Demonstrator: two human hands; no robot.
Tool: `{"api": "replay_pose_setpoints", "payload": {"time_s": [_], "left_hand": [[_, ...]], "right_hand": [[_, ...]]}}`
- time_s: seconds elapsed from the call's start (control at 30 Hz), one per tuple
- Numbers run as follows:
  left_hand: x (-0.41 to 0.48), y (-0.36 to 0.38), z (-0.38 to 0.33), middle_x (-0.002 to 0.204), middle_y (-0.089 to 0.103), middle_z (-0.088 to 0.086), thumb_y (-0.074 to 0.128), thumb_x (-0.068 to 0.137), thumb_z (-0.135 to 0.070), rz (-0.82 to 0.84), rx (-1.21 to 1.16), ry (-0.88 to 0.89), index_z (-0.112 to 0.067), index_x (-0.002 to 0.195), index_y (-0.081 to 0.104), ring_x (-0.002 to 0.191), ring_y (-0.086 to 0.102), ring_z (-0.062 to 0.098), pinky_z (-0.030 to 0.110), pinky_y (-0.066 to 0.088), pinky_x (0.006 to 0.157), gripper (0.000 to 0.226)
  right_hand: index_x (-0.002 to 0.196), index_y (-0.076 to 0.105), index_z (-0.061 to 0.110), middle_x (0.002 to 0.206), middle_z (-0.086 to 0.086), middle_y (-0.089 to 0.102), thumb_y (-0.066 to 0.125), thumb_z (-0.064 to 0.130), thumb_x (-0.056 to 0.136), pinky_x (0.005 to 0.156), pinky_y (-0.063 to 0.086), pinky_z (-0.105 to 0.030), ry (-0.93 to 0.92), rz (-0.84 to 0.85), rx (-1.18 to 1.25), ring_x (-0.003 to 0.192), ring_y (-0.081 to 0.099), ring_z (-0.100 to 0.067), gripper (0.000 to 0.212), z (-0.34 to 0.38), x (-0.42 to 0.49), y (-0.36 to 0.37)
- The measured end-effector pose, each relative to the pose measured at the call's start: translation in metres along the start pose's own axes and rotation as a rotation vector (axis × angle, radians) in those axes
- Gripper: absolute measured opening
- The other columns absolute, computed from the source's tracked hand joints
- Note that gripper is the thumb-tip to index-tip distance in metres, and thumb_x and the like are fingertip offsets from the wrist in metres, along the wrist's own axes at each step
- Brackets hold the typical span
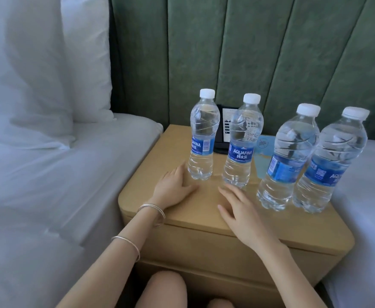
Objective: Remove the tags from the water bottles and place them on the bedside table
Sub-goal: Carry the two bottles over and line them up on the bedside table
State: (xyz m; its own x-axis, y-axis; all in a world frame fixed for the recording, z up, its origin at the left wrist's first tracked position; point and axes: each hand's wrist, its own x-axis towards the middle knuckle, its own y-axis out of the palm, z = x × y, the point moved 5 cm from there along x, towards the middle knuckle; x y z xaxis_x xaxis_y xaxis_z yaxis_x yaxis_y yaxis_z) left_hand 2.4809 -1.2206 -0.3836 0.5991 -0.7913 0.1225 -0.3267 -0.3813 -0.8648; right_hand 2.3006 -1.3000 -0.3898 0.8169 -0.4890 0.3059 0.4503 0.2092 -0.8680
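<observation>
left of the bedside table (175, 147) lies a bed (48, 185) in white sheets, with white pillows (37, 74) stacked at its far end. behind the table rises a green padded headboard (271, 52). the left hand (174, 188) rests palm down on the table's top toward its left front, fingers straight and a little spread, gripping nothing; its fingertips lie just beside the base of the first bottle (203, 138). one silver bracelet (153, 211) sits at that wrist over the table's front edge, and another bracelet (128, 244) circles the forearm in front of the table.

all four water bottles stand upright on the table top, white caps on, blue labels around them. the first bottle stands left of the table's middle. behind it, at the table's back, stands a black card stand (219, 141). the second bottle (242, 143) stands near the table's middle, apart from the first. the right hand (240, 210) is spread palm down over the table's front, fingers loose and open, holding nothing, fingertips near the second bottle's base; whether it touches the wood cannot be told. a pale blue leaflet (263, 152) lies flat on the table behind the right-hand bottles. the third bottle (286, 158) and fourth bottle (331, 165) stand close together on the table's right side. right of the table is another white bed (364, 207). a bare knee (162, 290) shows below the table's front.
</observation>
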Motion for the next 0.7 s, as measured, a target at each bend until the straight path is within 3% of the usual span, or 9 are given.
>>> {"api": "replay_pose_setpoints", "payload": {"time_s": [0.07, 0.17, 0.27, 0.5, 0.63, 0.7], "left_hand": [[0.019, -0.001, -0.001, 0.148, 0.037, -0.006, 0.066, 0.084, -0.046, 0.016, -0.29, 0.013, -0.021, 0.151, 0.013, 0.132, 0.04, 0.016, 0.034, 0.034, 0.106, 0.09], [0.041, 0.002, -0.003, 0.13, 0.055, -0.007, 0.079, 0.075, -0.026, 0.013, -0.547, 0.061, -0.019, 0.137, 0.038, 0.119, 0.054, 0.013, 0.035, 0.041, 0.103, 0.075], [0.058, 0.005, -0.002, 0.115, 0.063, -0.004, 0.083, 0.07, -0.021, 0.001, -0.57, 0.075, -0.018, 0.122, 0.047, 0.106, 0.06, 0.015, 0.034, 0.047, 0.095, 0.064], [0.095, -0.004, 0.015, 0.119, 0.06, -0.006, 0.082, 0.071, -0.029, -0.153, -0.54, -0.006, -0.019, 0.13, 0.044, 0.107, 0.058, 0.015, 0.027, 0.043, 0.086, 0.07], [0.114, -0.008, 0.026, 0.126, 0.059, -0.002, 0.079, 0.074, -0.035, -0.19, -0.52, -0.084, -0.018, 0.13, 0.043, 0.113, 0.056, 0.019, 0.025, 0.04, 0.084, 0.069], [0.115, -0.009, 0.028, 0.125, 0.059, -0.002, 0.079, 0.074, -0.035, -0.183, -0.526, -0.095, -0.017, 0.13, 0.042, 0.113, 0.056, 0.019, 0.023, 0.038, 0.082, 0.07]], "right_hand": [[0.143, 0.034, 0.025, 0.149, 0.017, 0.023, 0.042, 0.036, 0.096, 0.109, 0.031, -0.03, 0.029, 0.003, -0.005, 0.135, 0.027, -0.006, 0.049, -0.004, 0.007, 0.003], [0.137, 0.045, 0.02, 0.143, 0.013, 0.035, 0.043, 0.036, 0.096, 0.107, 0.034, -0.032, 0.023, -0.002, -0.047, 0.132, 0.034, -0.009, 0.044, -0.007, 0.011, 0.006], [0.135, 0.047, 0.02, 0.141, 0.013, 0.036, 0.04, 0.037, 0.096, 0.106, 0.032, -0.028, 0.002, 0.011, -0.13, 0.13, 0.034, -0.008, 0.043, -0.003, 0.014, 0.005], [0.139, 0.041, 0.024, 0.146, 0.014, 0.028, 0.036, 0.04, 0.098, 0.112, 0.023, -0.026, -0.019, 0.092, -0.088, 0.135, 0.025, -0.006, 0.045, 0.011, 0.041, 0.023], [0.132, 0.049, 0.027, 0.14, 0.017, 0.035, 0.037, 0.045, 0.095, 0.105, 0.036, -0.032, 0.005, 0.044, -0.061, 0.128, 0.036, -0.005, 0.042, 0.009, 0.054, 0.029], [0.11, 0.063, 0.023, 0.116, 0.014, 0.053, 0.048, 0.036, 0.09, 0.086, 0.049, -0.032, -0.041, -0.17, -0.049, 0.106, 0.052, -0.008, 0.029, 0.012, 0.051, 0.015]]}}
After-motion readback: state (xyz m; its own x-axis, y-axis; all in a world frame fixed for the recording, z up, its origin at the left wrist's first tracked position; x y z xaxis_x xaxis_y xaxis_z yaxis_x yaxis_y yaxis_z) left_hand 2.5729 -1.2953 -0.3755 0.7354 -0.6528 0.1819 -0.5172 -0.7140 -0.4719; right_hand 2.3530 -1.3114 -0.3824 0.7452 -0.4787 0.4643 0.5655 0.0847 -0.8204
